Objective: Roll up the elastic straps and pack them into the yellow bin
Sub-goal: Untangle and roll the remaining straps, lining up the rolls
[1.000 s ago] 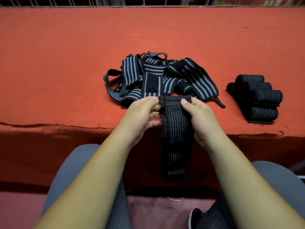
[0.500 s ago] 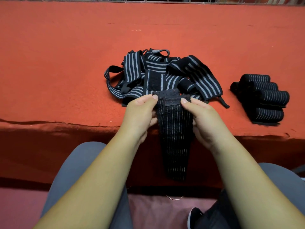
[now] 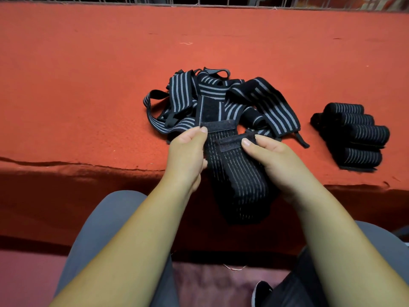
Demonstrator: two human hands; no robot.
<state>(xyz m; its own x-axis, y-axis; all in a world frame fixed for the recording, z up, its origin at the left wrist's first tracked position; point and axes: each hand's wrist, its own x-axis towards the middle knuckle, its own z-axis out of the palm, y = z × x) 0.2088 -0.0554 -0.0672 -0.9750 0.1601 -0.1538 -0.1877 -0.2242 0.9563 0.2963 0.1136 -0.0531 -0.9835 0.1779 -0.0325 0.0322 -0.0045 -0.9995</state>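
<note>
We see two bare hands holding a black striped strap (image 3: pixel 239 180) at the near edge of a red-covered bench (image 3: pixel 88 96).

The left hand (image 3: pixel 188 154) pinches the strap's upper end between thumb and fingers. The right hand (image 3: pixel 278 162) grips a second end folded across the front, thumb on top. The rest of the strap hangs down past the bench's near edge. Just behind the hands we find a tangled pile of loose straps (image 3: pixel 212 89) lying mid-bench. Toward the right edge, apart from the pile, rolled straps (image 3: pixel 363 134) sit in a tight cluster.
</note>
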